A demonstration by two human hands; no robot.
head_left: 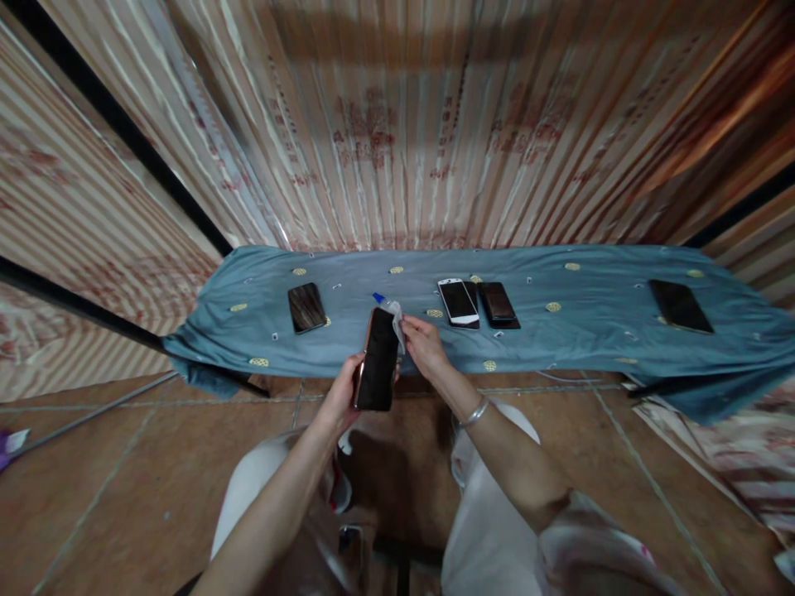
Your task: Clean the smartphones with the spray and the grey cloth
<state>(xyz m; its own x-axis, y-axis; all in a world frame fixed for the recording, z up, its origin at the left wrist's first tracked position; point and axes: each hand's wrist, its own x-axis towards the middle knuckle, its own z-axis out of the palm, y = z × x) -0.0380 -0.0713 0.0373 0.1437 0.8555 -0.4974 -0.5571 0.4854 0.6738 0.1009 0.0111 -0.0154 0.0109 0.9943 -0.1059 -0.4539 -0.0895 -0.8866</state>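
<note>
My left hand (345, 391) holds a black smartphone (376, 361) upright by its lower edge, dark screen facing me, in front of the table. My right hand (423, 341) grips a small clear bottle with a blue cap (388, 307), together with what looks like a white wipe, against the phone's top right corner. A silver bangle (475, 411) sits on my right wrist.
A long table draped in a blue-grey cloth (559, 339) carries a dark phone (306, 307) at the left, a white phone (458, 301) beside a black phone (497, 304) in the middle, and another dark phone (679, 305) at the right. Striped curtains hang behind. The floor is brown tile.
</note>
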